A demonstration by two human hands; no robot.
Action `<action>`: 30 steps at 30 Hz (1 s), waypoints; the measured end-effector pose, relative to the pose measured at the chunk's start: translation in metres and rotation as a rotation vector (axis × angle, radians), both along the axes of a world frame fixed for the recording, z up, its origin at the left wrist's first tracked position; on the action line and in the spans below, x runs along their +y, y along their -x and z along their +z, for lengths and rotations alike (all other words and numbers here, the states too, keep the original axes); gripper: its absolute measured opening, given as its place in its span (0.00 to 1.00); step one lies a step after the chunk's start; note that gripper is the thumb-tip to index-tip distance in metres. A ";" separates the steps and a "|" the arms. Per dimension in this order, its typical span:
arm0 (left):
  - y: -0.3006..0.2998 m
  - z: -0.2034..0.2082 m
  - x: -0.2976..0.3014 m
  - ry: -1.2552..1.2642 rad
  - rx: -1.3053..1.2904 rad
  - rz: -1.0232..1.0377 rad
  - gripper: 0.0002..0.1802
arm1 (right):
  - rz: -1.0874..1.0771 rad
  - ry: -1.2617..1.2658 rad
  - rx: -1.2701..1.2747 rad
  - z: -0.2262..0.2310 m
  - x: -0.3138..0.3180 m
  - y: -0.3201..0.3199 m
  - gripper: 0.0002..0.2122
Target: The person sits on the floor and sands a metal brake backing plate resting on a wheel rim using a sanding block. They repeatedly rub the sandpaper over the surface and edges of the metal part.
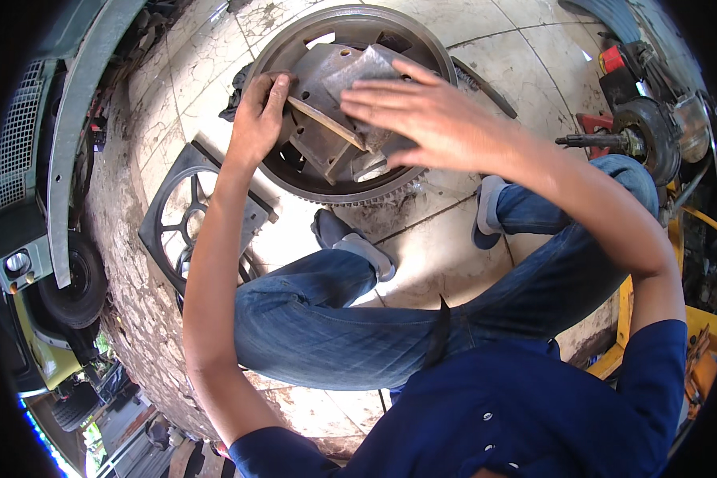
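Observation:
A large round metal ring with teeth along its lower edge (295,188), like a flywheel, lies on the floor in front of me. Flat grey metal plates with holes (315,72) rest over its middle. At the left side of the ring, my left hand (260,115) is closed, its thumb and curled fingers on the end of a thin brown-edged piece (327,123) that slants down to the right. My right hand (406,111) is spread, its straight fingers over a shinier grey plate (366,68); whether they press on it I cannot tell.
A black fan shroud (167,215) lies left of the ring. To the right stand greasy machine parts with a protruding shaft (593,141) and a yellow frame (613,342). Vehicles with a grille (17,131) are at the far left. My slippered feet (342,235) are close to the ring.

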State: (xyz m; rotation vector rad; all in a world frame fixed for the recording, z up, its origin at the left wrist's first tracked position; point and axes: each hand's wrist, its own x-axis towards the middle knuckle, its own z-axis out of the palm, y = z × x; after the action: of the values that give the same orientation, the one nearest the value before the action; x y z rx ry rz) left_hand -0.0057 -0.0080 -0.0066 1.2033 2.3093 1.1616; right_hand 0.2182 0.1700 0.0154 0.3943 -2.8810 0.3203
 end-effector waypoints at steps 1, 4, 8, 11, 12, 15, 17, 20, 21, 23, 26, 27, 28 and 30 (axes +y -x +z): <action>-0.001 0.002 0.002 0.002 0.010 -0.022 0.21 | -0.050 0.006 -0.005 -0.001 0.007 0.003 0.40; -0.001 0.002 0.000 -0.004 0.020 -0.045 0.21 | -0.106 0.021 -0.005 -0.001 0.005 0.004 0.40; -0.001 0.001 -0.001 -0.023 0.010 -0.042 0.21 | -0.022 0.149 -0.043 0.000 -0.003 0.007 0.37; -0.005 0.008 0.005 0.063 0.011 -0.016 0.21 | -0.104 0.080 -0.013 -0.003 0.016 0.007 0.36; -0.003 0.006 0.002 0.044 0.014 -0.020 0.22 | -0.100 0.087 -0.026 -0.002 0.011 0.007 0.37; 0.000 0.000 -0.001 0.003 0.016 -0.028 0.22 | -0.097 0.107 -0.076 -0.001 -0.003 0.008 0.37; -0.001 0.002 0.001 0.002 0.008 -0.026 0.22 | -0.147 0.038 -0.040 -0.004 0.009 0.007 0.38; 0.000 0.003 0.000 0.023 0.001 -0.021 0.22 | -0.171 -0.013 -0.035 -0.003 0.003 0.007 0.43; -0.001 0.003 0.000 0.016 0.012 -0.025 0.23 | -0.166 -0.009 -0.047 0.001 -0.007 0.003 0.43; -0.002 0.003 0.000 0.003 0.036 -0.033 0.23 | -0.142 -0.002 -0.059 0.001 -0.009 0.001 0.46; -0.002 0.005 0.002 0.021 0.000 -0.017 0.23 | -0.204 -0.040 -0.020 -0.004 0.008 0.004 0.49; -0.002 0.004 0.002 0.015 -0.002 -0.016 0.23 | -0.201 -0.036 -0.019 -0.002 0.007 0.004 0.49; -0.003 0.003 0.001 0.009 -0.004 -0.016 0.23 | -0.193 -0.030 -0.024 -0.001 0.002 0.003 0.49; -0.003 0.002 0.000 -0.002 -0.009 -0.018 0.23 | -0.176 -0.017 -0.035 -0.002 -0.010 0.000 0.48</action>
State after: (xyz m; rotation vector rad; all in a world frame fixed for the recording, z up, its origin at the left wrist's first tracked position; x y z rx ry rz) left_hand -0.0027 -0.0084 -0.0046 1.2141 2.2863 1.1619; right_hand 0.2183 0.1598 0.0129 0.1373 -2.9276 0.2751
